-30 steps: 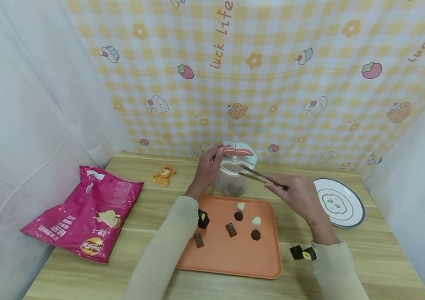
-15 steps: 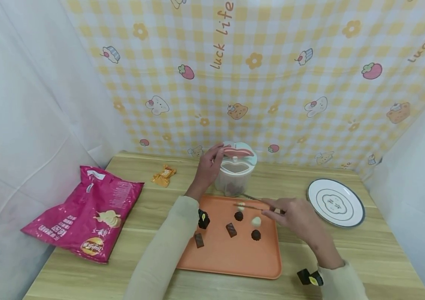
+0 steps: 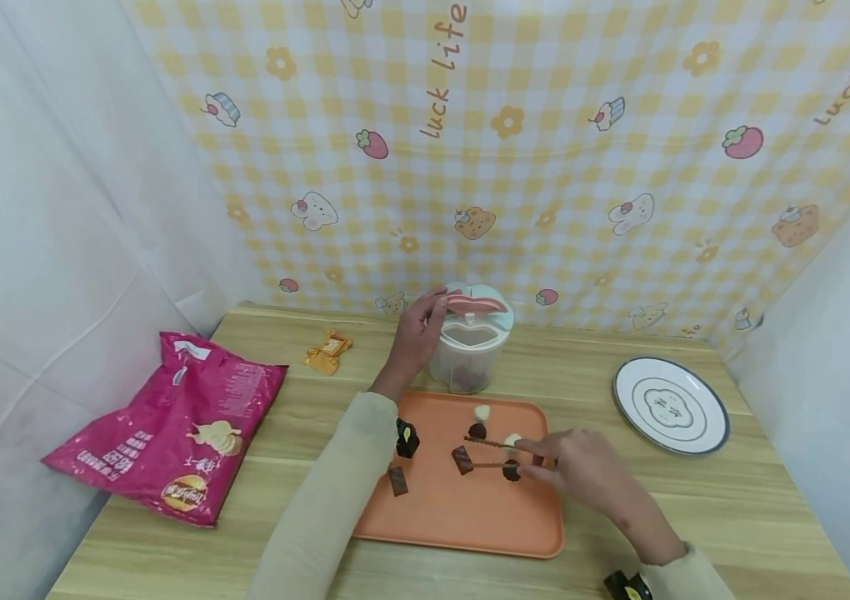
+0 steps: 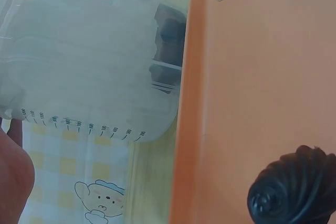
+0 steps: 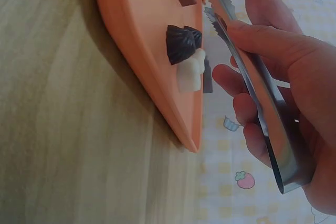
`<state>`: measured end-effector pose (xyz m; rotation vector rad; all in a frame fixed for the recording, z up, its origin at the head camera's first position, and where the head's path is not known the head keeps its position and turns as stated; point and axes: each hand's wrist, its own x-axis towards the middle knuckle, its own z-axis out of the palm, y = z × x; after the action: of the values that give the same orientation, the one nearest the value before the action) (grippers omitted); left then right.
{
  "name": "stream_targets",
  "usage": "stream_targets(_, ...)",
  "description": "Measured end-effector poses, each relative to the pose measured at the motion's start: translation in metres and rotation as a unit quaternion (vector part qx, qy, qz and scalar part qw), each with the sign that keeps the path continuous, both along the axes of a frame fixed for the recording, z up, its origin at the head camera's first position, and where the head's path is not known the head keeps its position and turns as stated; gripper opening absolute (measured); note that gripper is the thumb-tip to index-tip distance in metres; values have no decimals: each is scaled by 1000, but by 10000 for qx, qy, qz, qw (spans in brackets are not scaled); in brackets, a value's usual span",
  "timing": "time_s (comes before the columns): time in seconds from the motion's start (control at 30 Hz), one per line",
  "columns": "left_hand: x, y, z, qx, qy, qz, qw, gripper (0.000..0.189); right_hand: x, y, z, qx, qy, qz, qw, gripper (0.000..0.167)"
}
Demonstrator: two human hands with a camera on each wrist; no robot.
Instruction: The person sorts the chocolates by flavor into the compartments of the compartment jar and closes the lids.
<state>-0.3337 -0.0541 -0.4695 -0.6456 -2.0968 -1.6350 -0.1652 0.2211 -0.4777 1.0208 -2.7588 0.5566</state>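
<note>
Gripping the tongs point(image 5: 275, 124) between the thumb and fingers of my right hand point(image 3: 582, 468), I have their two arms spread apart over the orange tray point(image 3: 455, 525), which lies ahead and to the left of that hand. Past my fingertips, one tip sits just beside a dark round chocolate point(image 3: 477, 432), the other just beside a striped brown block point(image 3: 462, 460); whether either touches, I cannot tell. Nearest this hand on the tray are a second dark round chocolate point(image 3: 512, 472), partly hidden by the tongs, and a white piece point(image 3: 512, 439); another white piece point(image 3: 482, 412) lies farther off, beyond the tips. My left hand point(image 3: 417, 329) is up at the raised flap point(image 3: 476, 307) of the clear jar point(image 3: 470, 367), fingers bent at its edge, though whether they pinch it or only touch I cannot tell. The jar stands just right of that hand, with dark pieces showing low inside. Left of it lie an orange-wrapped packet point(image 3: 327, 352) and, farther out, a magenta bag point(image 3: 177, 425). Beyond my right hand, to its right, is a blue-rimmed plate point(image 3: 629, 385).
</note>
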Motion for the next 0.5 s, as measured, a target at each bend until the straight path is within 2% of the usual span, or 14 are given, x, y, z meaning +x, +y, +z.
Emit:
stream_targets(0.23,0,0,0,20,-10,-61,10000,35,1,-3,-6,-15,63,150,9999,28)
stream_targets(0.5,0,0,-2,-44,-47,-27,10000,36,1,-4,-9,62,-73,52,9999,28)
